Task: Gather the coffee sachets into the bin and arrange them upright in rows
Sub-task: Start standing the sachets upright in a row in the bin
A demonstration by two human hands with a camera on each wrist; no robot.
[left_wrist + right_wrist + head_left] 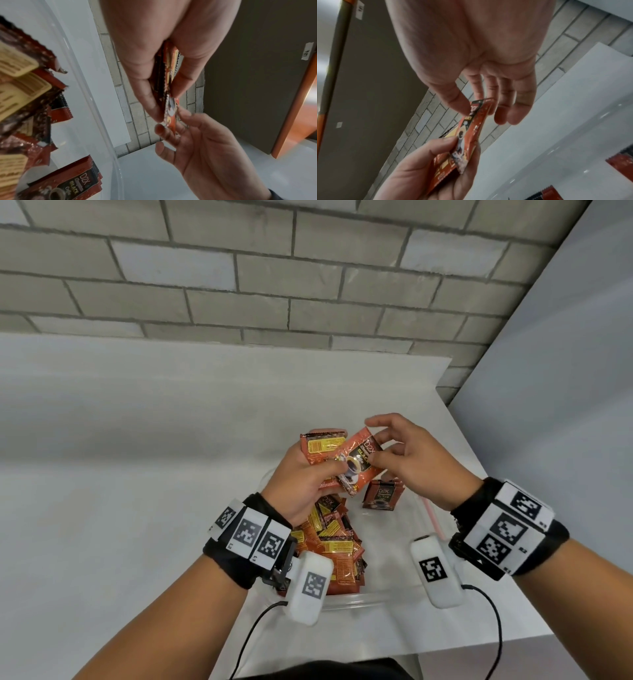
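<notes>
Above the clear plastic bin (373, 599), the left hand (301, 481) grips several coffee sachets (317, 448) while the right hand (416, 460) pinches the front sachet (356, 465); more sachets (337, 546) lie heaped along the bin's left side.

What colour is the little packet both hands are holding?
Orange-red, with a black panel and a coffee cup picture. The sachet shows best in the head view.

The coffee sachets (337, 546) are glossy foil-like film; the bin (96, 108) clear smooth plastic; the table (120, 474) matt white.
</notes>
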